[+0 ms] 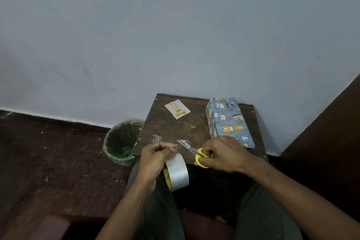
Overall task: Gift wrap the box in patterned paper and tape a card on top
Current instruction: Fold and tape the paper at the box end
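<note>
Clear tape [177, 171] roll hangs from pinching left hand [153, 154] | right hand [222, 154] grips yellow scissors [201, 157], cutting a strip | wrapped box [228, 121] on counter [175, 128], card [177, 108] apart | next: card onto box, tape down

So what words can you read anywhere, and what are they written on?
"Happy Birthday": gold handwriting on the small white card with orange balloons, lying on the brown wooden table.
Yellow core of the clear tape roll: dark marks, too small to read.
Blue animal-patterned wrapped box: pictures only, no words readable.
</note>
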